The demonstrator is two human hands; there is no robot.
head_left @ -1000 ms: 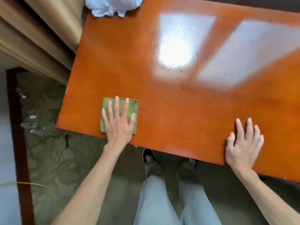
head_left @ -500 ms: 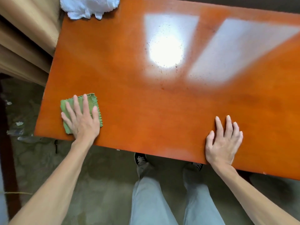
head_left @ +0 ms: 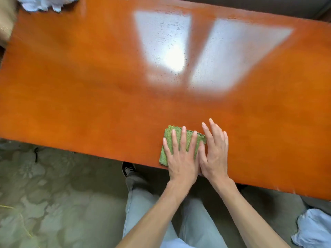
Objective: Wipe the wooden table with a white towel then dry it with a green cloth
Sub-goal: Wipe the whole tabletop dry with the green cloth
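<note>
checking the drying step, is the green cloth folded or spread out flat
Folded. The green cloth is a small thick square pad under the flat left hand, near the table edge.

The worktop (head_left: 89, 86) is a broad slab of glossy orange-brown wood that fills most of the view. Two pale trapezoid patches of reflected light (head_left: 197, 56) lie on its far half, the left one with a bright glare spot; small dark specks show within them. Below the near edge is a dull grey-green floor (head_left: 53, 194) with a faint flower pattern. A beige curtain (head_left: 5, 20) hangs past the far left corner. At the lower right, on the floor, sits a crumpled pale blue-white bundle (head_left: 315, 230). A dark strip runs beyond the far edge.
</note>
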